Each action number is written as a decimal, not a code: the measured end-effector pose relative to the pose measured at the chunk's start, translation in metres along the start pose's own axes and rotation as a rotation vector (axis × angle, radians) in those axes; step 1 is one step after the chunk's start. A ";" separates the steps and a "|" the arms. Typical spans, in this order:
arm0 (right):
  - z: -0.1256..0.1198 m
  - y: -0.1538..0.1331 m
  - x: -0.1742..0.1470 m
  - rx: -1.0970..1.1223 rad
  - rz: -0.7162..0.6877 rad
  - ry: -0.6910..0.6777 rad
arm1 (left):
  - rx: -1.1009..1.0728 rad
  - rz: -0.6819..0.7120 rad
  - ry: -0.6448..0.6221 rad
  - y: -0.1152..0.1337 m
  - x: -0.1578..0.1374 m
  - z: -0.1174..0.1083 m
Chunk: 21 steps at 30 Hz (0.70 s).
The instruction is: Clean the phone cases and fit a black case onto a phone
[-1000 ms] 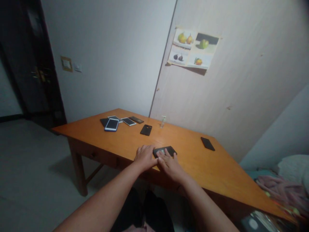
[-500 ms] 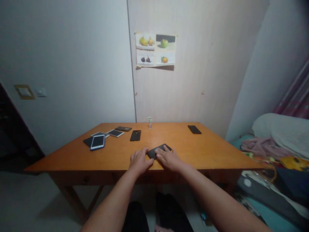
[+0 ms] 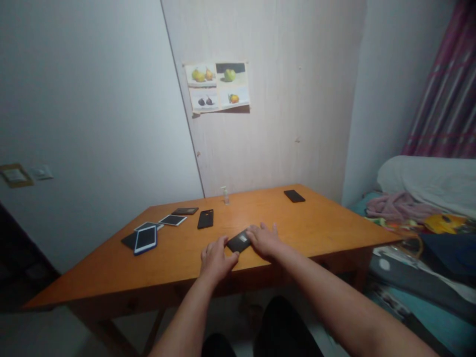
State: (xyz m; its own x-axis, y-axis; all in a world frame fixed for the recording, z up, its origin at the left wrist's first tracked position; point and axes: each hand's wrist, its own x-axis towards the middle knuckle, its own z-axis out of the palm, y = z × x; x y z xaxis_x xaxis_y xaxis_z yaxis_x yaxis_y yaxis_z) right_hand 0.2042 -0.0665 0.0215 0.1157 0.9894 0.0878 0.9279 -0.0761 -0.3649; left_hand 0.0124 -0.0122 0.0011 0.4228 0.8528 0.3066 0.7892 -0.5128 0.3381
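Note:
A dark phone (image 3: 238,242) with a small pale patch on its upper face lies slanted on the wooden table (image 3: 174,270), close to the front edge. My left hand (image 3: 216,259) grips its left end, thumb at the near corner and fingers at the far one. Over the right end, my right hand (image 3: 265,240) holds on with its fingertips and covers that end; its thumb is hidden. Beyond my left hand lies a black phone case or phone (image 3: 206,218) with a cutout near its top.
At the left lie a blue-edged white tablet (image 3: 146,240), a white tablet (image 3: 173,219) and several other flat devices. A pump bottle (image 3: 226,196) stands at the back. Another black phone (image 3: 294,196) lies back right. A bed with clothes (image 3: 401,206) adjoins the right side.
The view has turned right and tilted. My right hand has slid from the phone's middle toward its right end, uncovering the pale patch. The left hand keeps its place on the phone.

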 end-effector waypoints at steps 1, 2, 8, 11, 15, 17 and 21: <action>-0.001 0.003 0.003 0.001 0.028 0.020 | 0.001 0.002 -0.001 0.000 0.000 0.000; 0.000 0.003 0.004 0.002 0.031 0.028 | 0.001 0.003 -0.003 0.000 0.000 0.000; 0.010 -0.009 0.002 0.014 -0.229 -0.066 | -0.022 -0.001 0.008 -0.003 0.000 0.003; 0.004 -0.002 0.008 -0.011 -0.085 0.015 | -0.022 0.003 0.001 -0.003 0.000 0.003; 0.003 -0.003 0.012 -0.015 -0.013 0.055 | -0.006 -0.002 -0.007 -0.001 -0.001 0.001; 0.008 -0.012 0.010 -0.007 -0.127 0.010 | -0.002 -0.011 -0.012 0.000 -0.001 0.000; 0.006 -0.014 0.012 -0.008 -0.172 -0.028 | -0.007 0.000 -0.005 -0.001 -0.001 0.001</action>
State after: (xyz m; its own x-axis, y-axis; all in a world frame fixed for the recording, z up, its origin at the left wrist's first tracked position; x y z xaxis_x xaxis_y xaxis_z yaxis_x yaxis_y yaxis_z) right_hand 0.1900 -0.0531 0.0218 -0.0549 0.9910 0.1224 0.9360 0.0938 -0.3394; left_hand 0.0116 -0.0124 -0.0002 0.4253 0.8531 0.3023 0.7859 -0.5138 0.3442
